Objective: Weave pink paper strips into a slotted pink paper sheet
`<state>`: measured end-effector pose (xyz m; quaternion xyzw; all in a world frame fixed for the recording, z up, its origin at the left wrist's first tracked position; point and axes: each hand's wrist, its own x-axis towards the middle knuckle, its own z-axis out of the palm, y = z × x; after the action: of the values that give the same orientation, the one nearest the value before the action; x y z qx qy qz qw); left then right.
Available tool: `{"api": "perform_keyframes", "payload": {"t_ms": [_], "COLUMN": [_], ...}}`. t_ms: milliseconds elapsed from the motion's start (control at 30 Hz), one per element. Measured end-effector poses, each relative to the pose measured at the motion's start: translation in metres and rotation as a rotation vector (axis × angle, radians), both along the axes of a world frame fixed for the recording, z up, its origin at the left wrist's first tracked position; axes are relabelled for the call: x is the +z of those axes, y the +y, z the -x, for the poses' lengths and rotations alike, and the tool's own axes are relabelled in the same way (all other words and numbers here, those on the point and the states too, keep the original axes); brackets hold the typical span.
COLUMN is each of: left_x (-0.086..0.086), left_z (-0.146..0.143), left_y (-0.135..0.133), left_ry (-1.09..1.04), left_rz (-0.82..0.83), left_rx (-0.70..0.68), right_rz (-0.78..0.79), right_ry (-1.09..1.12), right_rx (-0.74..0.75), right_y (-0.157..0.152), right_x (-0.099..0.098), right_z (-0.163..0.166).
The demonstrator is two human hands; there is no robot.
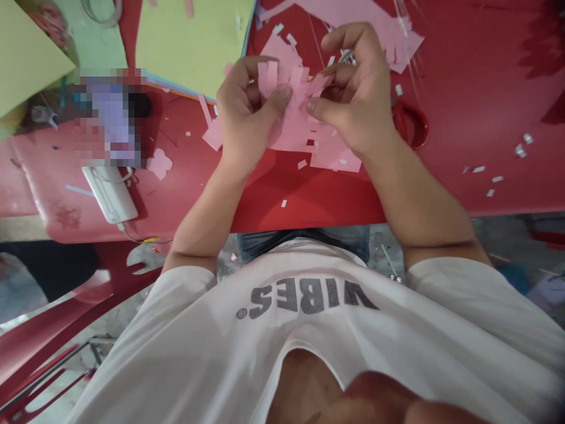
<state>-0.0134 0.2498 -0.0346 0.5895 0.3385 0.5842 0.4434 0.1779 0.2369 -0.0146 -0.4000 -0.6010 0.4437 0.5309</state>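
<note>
My left hand (249,115) is closed on a cut piece of pink paper (289,126), its thumb pressing on the face and its fingers behind. Narrow cut strips stand out along the paper's upper edge. My right hand (359,97) pinches a small torn-looking part of the pink paper (321,85) between thumb and forefinger, with the other fingers raised. Beside my right wrist lies a red scissors handle (412,125), partly covered by the arm. A shiny metal bit shows behind the right fingers; I cannot tell what it belongs to.
Yellow sheets (189,47) lie stacked at the upper left of the red table (477,129). A larger pink sheet (375,26) lies at the far side. White paper scraps (479,169) are scattered about. A white power bank (112,194) with a cable rests at the left.
</note>
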Motion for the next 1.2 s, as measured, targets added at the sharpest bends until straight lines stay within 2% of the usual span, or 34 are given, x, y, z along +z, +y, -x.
{"api": "perform_keyframes", "payload": {"t_ms": [67,233,367,567,800,933,1067,1200], "left_x": [-0.001,-0.009,-0.014,-0.002,0.002,0.001,-0.005,-0.01], "left_z": [0.0,-0.006,-0.009,-0.003,-0.006,-0.001,0.006,0.007], "left_y": [0.001,0.006,0.009,0.004,0.0,-0.001,0.005,0.01], "left_ry": [-0.014,-0.028,-0.052,0.03,0.043,0.073,0.025,-0.012], "left_rz": [0.013,-0.002,-0.005,0.009,-0.04,-0.013,-0.084,-0.102], "left_rx": [0.008,0.126,0.146,0.128,0.242,0.159,0.112,0.062], "right_rz": [0.02,0.094,0.049,0.001,-0.044,-0.058,-0.033,-0.016], "right_ry": [0.028,-0.007,-0.007,-0.008,0.038,0.06,0.133,0.105], "right_rx": [0.004,-0.008,-0.018,-0.031,-0.045,-0.057,0.017,0.028], "right_y": [0.002,0.002,0.001,0.001,0.002,0.006,0.006,0.006], "right_x": [-0.002,0.0,0.002,0.005,0.004,0.0,0.002,0.001], "right_z": [-0.002,-0.006,-0.007,-0.007,-0.003,-0.001,-0.003,-0.005]}}
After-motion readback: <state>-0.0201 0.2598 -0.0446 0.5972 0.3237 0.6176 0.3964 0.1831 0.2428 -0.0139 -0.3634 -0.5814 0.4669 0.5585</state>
